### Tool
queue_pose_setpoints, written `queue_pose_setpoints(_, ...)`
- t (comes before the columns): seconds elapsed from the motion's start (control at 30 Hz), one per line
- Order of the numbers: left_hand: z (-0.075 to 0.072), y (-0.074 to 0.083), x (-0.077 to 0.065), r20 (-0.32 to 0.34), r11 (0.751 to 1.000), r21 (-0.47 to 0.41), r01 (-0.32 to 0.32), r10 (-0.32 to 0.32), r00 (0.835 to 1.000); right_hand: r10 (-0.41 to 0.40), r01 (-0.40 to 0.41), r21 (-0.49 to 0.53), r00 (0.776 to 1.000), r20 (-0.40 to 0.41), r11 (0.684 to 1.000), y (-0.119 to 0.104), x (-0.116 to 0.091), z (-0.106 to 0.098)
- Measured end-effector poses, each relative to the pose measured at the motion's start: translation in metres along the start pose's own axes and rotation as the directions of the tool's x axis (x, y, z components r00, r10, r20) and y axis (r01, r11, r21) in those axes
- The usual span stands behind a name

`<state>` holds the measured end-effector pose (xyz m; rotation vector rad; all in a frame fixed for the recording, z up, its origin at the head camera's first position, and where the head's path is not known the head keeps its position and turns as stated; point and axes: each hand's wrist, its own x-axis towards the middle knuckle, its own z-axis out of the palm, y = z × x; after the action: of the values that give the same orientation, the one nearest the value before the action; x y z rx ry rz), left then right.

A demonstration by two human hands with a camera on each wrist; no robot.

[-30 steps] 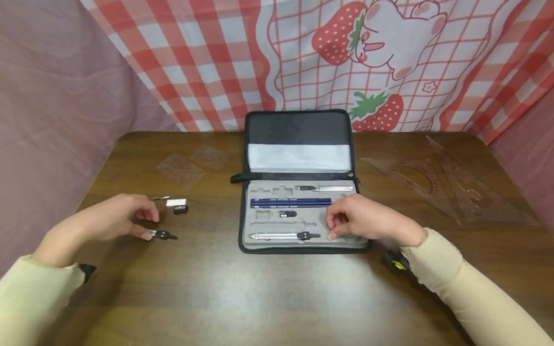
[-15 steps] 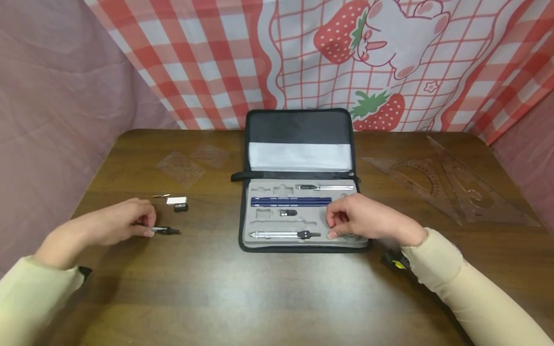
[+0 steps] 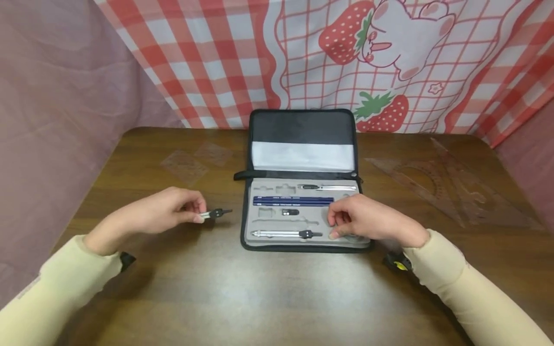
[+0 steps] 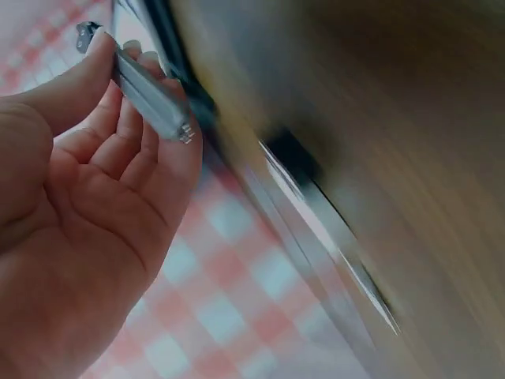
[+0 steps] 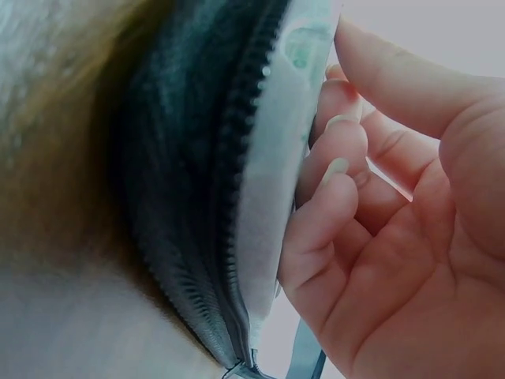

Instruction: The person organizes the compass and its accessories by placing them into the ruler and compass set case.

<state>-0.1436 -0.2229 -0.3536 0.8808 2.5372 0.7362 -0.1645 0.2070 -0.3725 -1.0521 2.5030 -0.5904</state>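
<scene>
Hanging behind the brown bench (image 3: 277,293) is a strawberry-printed cloth (image 3: 303,72). An open zip case (image 3: 303,127) holds blue pencils (image 3: 293,201) and a silver compass (image 3: 281,234). Left of it, the left hand's grip (image 3: 160,209) pinches a second compass (image 3: 215,213); the right hand (image 3: 365,218) rests on the insert (image 3: 285,224), fingers loosely curled.

Strawberry-print cloth (image 3: 311,62) behind wooden table (image 3: 277,293)

Pale glare on the tabletop (image 3: 268,288)

The brown wood-grained table (image 3: 268,293) bears an open black case (image 3: 303,127), clear templates (image 3: 183,166) and clear set squares (image 3: 484,205).
</scene>
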Motion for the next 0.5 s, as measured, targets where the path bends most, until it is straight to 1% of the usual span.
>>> queue_pose_setpoints(0.13,0.012,0.028,0.033,0.046,0.999,-0.053,0.007,-0.004,0.999,-0.003,0.003,-0.006,1.000,-0.007,1.000,-0.001,0.000,0.001)
queue_pose_setpoints(0.2,0.019,0.041,0.051,0.055,0.998,-0.055,-0.001,0.004,0.998,-0.007,0.007,-0.011,1.000,-0.017,1.000,-0.002,0.000,0.001)
queue_pose_setpoints(0.27,0.026,0.054,0.067,0.053,0.999,-0.042,0.003,-0.001,0.999,-0.017,0.017,-0.012,1.000,-0.023,1.000,-0.002,0.001,0.002)
queue_pose_setpoints(0.37,0.034,0.070,0.087,0.038,1.000,-0.011,-0.003,0.003,0.999,-0.025,0.025,-0.020,0.999,-0.037,0.999,-0.002,0.001,0.003)
queue_pose_setpoints(0.43,0.039,0.079,0.098,0.022,1.000,0.016,0.005,-0.005,1.000,-0.029,0.027,-0.033,0.998,-0.056,0.999,-0.003,0.001,0.004)
queue_pose_setpoints(0.5,0.043,0.086,0.107,0.009,0.999,0.047,-0.001,0.001,1.000,-0.035,0.030,-0.056,0.995,-0.092,0.998,-0.005,0.001,0.005)
